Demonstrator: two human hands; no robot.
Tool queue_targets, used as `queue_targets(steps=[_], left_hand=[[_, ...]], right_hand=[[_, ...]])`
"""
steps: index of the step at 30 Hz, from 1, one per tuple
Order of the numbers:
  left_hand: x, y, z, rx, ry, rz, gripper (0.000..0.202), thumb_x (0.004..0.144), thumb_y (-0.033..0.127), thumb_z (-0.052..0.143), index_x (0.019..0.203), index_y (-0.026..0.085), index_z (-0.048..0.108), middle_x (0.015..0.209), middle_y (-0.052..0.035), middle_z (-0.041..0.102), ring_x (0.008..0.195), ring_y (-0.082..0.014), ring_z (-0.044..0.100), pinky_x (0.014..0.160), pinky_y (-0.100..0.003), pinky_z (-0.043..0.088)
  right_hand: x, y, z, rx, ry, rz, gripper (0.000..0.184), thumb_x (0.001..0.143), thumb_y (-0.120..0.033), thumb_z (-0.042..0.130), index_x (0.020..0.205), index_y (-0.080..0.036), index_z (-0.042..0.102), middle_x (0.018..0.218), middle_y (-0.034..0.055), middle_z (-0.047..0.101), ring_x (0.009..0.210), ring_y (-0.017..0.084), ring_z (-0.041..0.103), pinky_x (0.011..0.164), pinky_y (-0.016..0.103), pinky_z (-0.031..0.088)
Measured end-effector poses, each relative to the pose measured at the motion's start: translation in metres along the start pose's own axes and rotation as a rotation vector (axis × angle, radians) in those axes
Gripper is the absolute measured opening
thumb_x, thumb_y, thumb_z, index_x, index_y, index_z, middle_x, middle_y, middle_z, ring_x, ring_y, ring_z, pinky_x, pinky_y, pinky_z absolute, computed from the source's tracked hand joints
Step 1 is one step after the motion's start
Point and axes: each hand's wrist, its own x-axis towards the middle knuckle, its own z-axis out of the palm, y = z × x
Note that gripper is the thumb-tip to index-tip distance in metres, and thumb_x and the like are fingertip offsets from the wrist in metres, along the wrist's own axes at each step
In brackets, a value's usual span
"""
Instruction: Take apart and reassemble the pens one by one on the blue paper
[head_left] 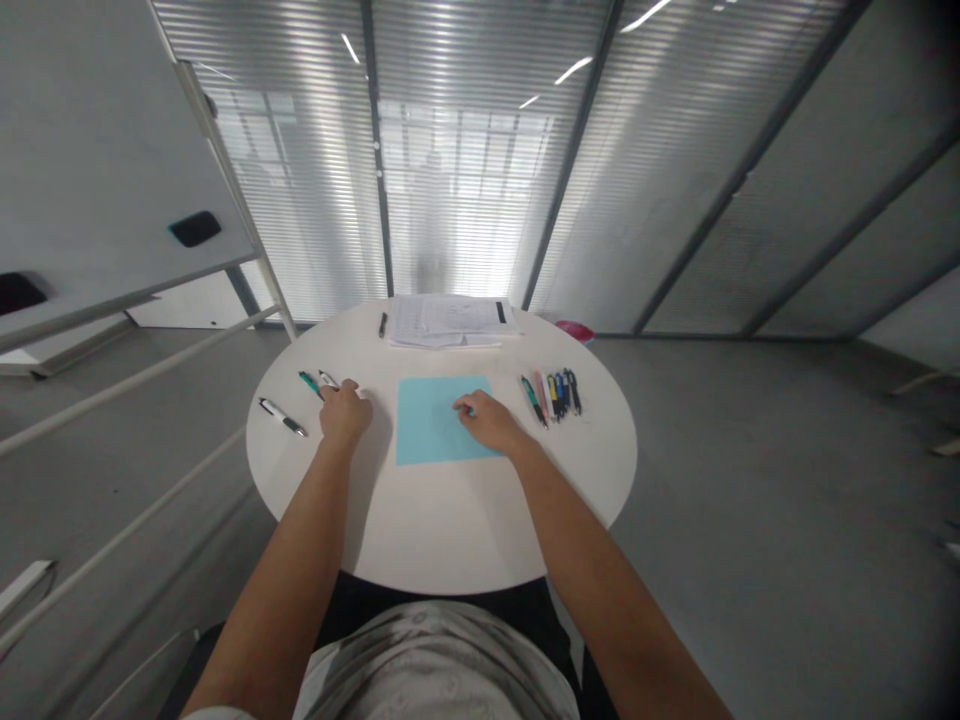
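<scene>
My left hand [345, 410] is at the left of the round white table, fingers bent down around a white pen [327, 379] whose end sticks out past them. A green pen [309, 382] lies right beside those fingers, partly covered. Farther left rests a white-and-black pen [283, 417]. Over a light blue sheet of paper [424, 425], my right hand [489, 420] is loosely curled, with a gap between thumb and fingers and no object visible in it. To its right lies a row of several pens [559, 394], with a green-and-black pen [534, 401] nearest the hand.
Printed papers [442, 320] are stacked at the far edge of the table [442, 530], with a dark pen [383, 324] to their left. A whiteboard on a metal frame [142, 390] stands at the left. Behind the table is a glass wall with blinds [457, 200].
</scene>
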Motion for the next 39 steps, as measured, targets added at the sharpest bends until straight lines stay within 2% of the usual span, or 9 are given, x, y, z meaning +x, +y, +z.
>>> queue_targets(steps=[4, 7, 11, 16, 20, 29, 33, 35, 39], left_hand=[[-0.001, 0.002, -0.001, -0.01, 0.004, -0.02, 0.041, 0.08, 0.023, 0.049, 0.12, 0.018, 0.053, 0.128, -0.0219, 0.044, 0.101, -0.0324, 0.061, 0.087, -0.043, 0.045], [-0.002, 0.003, -0.003, 0.016, 0.023, -0.066, 0.042, 0.081, 0.028, 0.05, 0.121, 0.015, 0.051, 0.128, -0.024, 0.045, 0.102, -0.0339, 0.061, 0.086, -0.043, 0.045], [-0.003, 0.004, -0.005, 0.075, -0.004, -0.062, 0.043, 0.081, 0.034, 0.049, 0.119, 0.014, 0.052, 0.125, -0.0255, 0.05, 0.105, -0.0366, 0.06, 0.085, -0.045, 0.045], [0.001, 0.001, -0.006, 0.1, -0.084, -0.042, 0.035, 0.081, 0.03, 0.045, 0.111, 0.015, 0.056, 0.11, -0.0229, 0.064, 0.104, -0.0361, 0.061, 0.082, -0.045, 0.045], [0.003, 0.0, -0.004, 0.068, -0.067, -0.048, 0.03, 0.08, 0.032, 0.047, 0.104, 0.018, 0.06, 0.107, -0.0195, 0.067, 0.101, -0.0353, 0.062, 0.078, -0.043, 0.046], [0.001, 0.011, -0.007, -0.21, 0.157, -0.009, 0.026, 0.082, 0.032, 0.046, 0.098, 0.021, 0.064, 0.092, -0.0096, 0.07, 0.093, -0.0263, 0.064, 0.082, -0.035, 0.045], [-0.002, 0.018, -0.006, -0.443, 0.234, 0.102, 0.032, 0.083, 0.032, 0.044, 0.105, 0.019, 0.064, 0.077, -0.0035, 0.067, 0.073, -0.0181, 0.062, 0.073, -0.029, 0.045], [-0.004, 0.022, -0.002, -0.588, 0.193, 0.18, 0.034, 0.083, 0.032, 0.044, 0.107, 0.018, 0.063, 0.072, -0.0018, 0.064, 0.062, -0.0146, 0.057, 0.065, -0.026, 0.044], [-0.011, 0.032, 0.007, -0.862, -0.004, 0.33, 0.04, 0.081, 0.034, 0.051, 0.116, 0.016, 0.059, 0.075, -0.0023, 0.065, 0.058, -0.0112, 0.052, 0.057, -0.023, 0.041]], right_hand=[[0.0, -0.001, 0.0, -0.001, -0.012, 0.012, 0.024, 0.089, -0.018, 0.051, 0.106, -0.021, 0.068, 0.102, 0.0061, 0.062, 0.09, 0.014, 0.06, 0.083, 0.024, 0.042], [0.0, -0.001, 0.0, 0.0, -0.005, 0.008, 0.024, 0.089, -0.018, 0.051, 0.105, -0.021, 0.068, 0.101, 0.0058, 0.062, 0.089, 0.014, 0.06, 0.082, 0.024, 0.042], [0.0, 0.0, 0.0, 0.007, -0.01, -0.003, 0.024, 0.088, -0.018, 0.052, 0.105, -0.021, 0.068, 0.101, 0.0057, 0.062, 0.09, 0.014, 0.06, 0.084, 0.024, 0.042], [0.0, 0.0, -0.001, 0.016, -0.023, 0.009, 0.024, 0.089, -0.019, 0.052, 0.106, -0.02, 0.068, 0.102, 0.0062, 0.062, 0.092, 0.014, 0.06, 0.084, 0.025, 0.042], [0.0, -0.001, -0.002, 0.021, -0.034, 0.022, 0.024, 0.089, -0.019, 0.051, 0.107, -0.021, 0.068, 0.104, 0.0062, 0.062, 0.087, 0.013, 0.06, 0.081, 0.024, 0.043], [0.001, 0.003, 0.002, 0.013, -0.015, 0.001, 0.024, 0.089, -0.019, 0.051, 0.106, -0.021, 0.068, 0.101, 0.0058, 0.062, 0.089, 0.014, 0.059, 0.082, 0.024, 0.042], [0.001, 0.003, 0.002, 0.016, -0.005, -0.006, 0.025, 0.089, -0.019, 0.051, 0.106, -0.021, 0.068, 0.1, 0.0059, 0.062, 0.09, 0.014, 0.059, 0.084, 0.025, 0.042], [0.001, 0.003, 0.002, 0.023, -0.001, -0.006, 0.024, 0.089, -0.02, 0.051, 0.105, -0.021, 0.068, 0.1, 0.0062, 0.062, 0.089, 0.014, 0.059, 0.084, 0.025, 0.042], [0.001, 0.004, 0.003, 0.063, 0.031, -0.012, 0.025, 0.087, -0.02, 0.051, 0.103, -0.02, 0.069, 0.098, 0.0065, 0.063, 0.087, 0.015, 0.059, 0.083, 0.026, 0.042]])
